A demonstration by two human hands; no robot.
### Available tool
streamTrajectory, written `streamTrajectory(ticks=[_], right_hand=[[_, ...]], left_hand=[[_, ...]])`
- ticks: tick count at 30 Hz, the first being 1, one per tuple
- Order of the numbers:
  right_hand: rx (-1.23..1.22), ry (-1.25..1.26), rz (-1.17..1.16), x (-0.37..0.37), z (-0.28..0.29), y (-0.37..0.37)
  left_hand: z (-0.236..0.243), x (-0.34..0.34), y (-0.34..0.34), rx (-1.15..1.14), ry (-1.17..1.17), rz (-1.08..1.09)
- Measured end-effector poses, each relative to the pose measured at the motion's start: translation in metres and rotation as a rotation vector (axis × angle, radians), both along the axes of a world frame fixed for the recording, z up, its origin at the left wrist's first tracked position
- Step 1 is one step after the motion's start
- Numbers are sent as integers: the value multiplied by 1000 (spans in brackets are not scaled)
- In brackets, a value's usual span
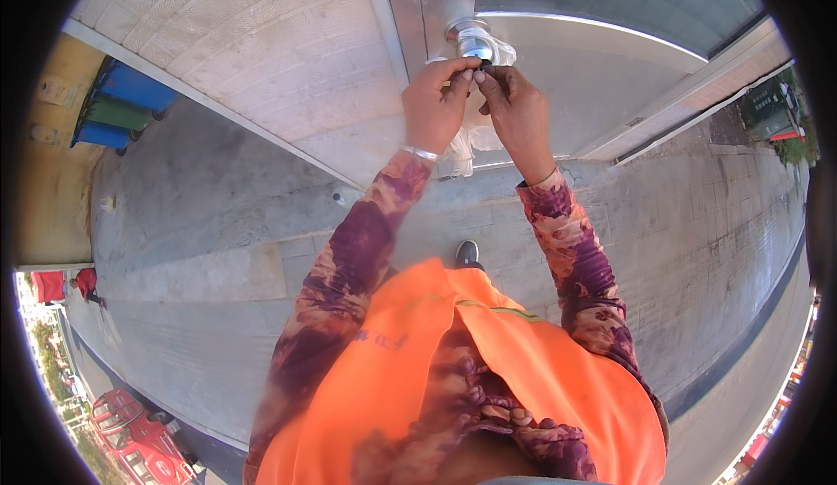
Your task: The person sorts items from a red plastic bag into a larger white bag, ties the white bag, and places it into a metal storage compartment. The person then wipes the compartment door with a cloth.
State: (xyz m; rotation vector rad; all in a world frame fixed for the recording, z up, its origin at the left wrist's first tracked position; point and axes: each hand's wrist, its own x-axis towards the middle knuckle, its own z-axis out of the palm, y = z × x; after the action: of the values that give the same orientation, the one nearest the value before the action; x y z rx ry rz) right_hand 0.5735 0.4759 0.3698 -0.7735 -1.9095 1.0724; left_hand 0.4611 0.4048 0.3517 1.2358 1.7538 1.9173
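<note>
Both of my hands meet in front of a round metal door knob (473, 42) on a silver-grey metal door (575, 75). My left hand (436, 101) is closed in a pinch, its thumb and forefinger at a small dark thing (486, 65). From the other side, my right hand (519, 110) pinches at the same spot, fingertips almost touching the left ones. The dark thing is too small and too covered to name. A thin white plastic bag (466, 149) hangs at the knob, partly behind my hands.
A pale textured wall panel (253, 58) adjoins the door on the left. Blue and green wheeled bins (122, 106) stand at far left, a dark green bin (767, 110) at far right. Lower left are a red vehicle (139, 437) and a person in red (87, 284). Grey paving (218, 215) surrounds me.
</note>
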Motion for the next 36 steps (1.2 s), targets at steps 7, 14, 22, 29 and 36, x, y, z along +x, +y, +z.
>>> streamTrajectory(ticks=[7,14,22,29,36], right_hand=[[-701,86,159,4,20,2],[-689,260,74,-22,-14,-2],[502,-574,-263,-15,10,2],[-577,-95,76,-6,14,11],[-1622,1172,588,-22,-29,-6]], left_hand=[[8,-2,-15,-44,-148,6],[-34,-24,-56,-229,-86,-27],[-57,-31,-70,-151,-190,-139],[-51,-24,-68,-169,-196,-243],[-52,-32,-74,-203,-197,-238]])
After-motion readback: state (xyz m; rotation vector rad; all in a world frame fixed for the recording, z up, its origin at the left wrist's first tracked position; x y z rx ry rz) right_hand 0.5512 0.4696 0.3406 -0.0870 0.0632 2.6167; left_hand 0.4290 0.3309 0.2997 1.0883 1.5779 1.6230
